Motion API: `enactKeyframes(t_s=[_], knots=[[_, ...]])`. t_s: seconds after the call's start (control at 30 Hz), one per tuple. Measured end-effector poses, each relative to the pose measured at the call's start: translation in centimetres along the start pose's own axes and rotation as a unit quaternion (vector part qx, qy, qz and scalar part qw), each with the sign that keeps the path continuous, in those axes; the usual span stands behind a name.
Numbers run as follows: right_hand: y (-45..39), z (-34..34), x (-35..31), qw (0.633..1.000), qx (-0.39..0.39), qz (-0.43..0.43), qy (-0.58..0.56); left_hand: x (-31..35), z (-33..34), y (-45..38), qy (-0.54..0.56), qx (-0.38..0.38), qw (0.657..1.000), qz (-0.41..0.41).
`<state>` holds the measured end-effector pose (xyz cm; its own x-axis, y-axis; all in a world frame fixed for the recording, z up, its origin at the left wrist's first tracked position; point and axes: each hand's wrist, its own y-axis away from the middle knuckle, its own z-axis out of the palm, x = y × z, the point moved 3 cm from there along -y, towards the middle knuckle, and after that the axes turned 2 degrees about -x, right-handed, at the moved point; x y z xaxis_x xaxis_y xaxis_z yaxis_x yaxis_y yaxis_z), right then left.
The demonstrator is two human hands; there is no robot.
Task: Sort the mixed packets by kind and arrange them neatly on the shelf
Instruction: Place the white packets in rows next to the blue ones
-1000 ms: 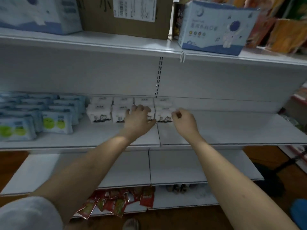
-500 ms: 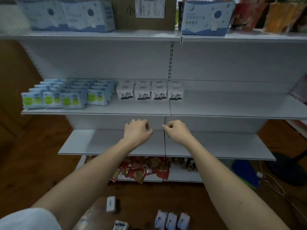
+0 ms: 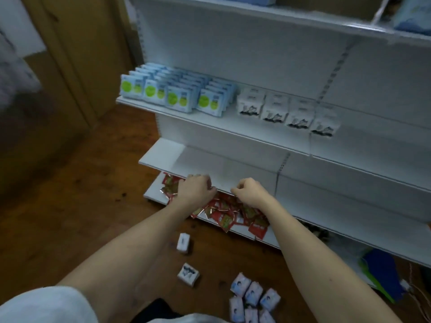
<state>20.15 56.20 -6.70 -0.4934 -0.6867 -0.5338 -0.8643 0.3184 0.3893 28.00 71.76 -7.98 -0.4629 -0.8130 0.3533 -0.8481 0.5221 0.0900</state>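
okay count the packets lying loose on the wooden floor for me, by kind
White packets with the dark print: 2
Pale packets in the cluster: 7 showing, though the frame edge may hide more
Total: 9 in view

Single view only: head-worn wide-angle camera, so no overlap with a second view to record. It looks forward and steeply down, from above and slightly left of the white shelf (image 3: 233, 127), which runs diagonally across the frame with a tilted horizon. Both forearms reach away from the lens into mid-frame; the hands (image 3: 196, 190) sit near the centre, close to the camera. The wooden floor (image 3: 70, 206) fills the lower left. Straight edges bow toward the frame borders, and the left margin is blurred.
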Motion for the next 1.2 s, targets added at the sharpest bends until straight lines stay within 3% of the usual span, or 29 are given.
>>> enactKeyframes(t_s=[0.1, 0.3, 0.53, 0.83, 1.03, 1.2], knots=[[-2.9, 4.2, -4.7, 0.998, -0.051, -0.013, 0.025, -5.9, 0.0, 0.0, 0.019, -0.009, 0.999, -0.047], [-9.1, 11.6, -12.8, 0.994, -0.082, -0.015, 0.076, -17.2, 0.2, -2.5, 0.026, -0.033, 0.993, -0.112], [-13.6, 17.3, -15.6, 0.990, -0.118, 0.026, 0.075, -26.5, 2.3, -4.9, 0.059, -0.100, 0.982, -0.146], [-19.1, 21.6, -10.7, 0.961, -0.232, 0.075, 0.129, -30.0, 8.6, -5.5, 0.126, -0.179, 0.938, -0.268], [-21.5, 28.1, -5.4, 0.901, -0.385, 0.047, 0.193, -29.5, 18.0, -3.1, 0.158, -0.218, 0.870, -0.413], [-25.0, 34.1, 2.5, 0.879, -0.435, 0.025, 0.195, -29.3, 30.5, -3.1, 0.224, -0.228, 0.803, -0.503]])
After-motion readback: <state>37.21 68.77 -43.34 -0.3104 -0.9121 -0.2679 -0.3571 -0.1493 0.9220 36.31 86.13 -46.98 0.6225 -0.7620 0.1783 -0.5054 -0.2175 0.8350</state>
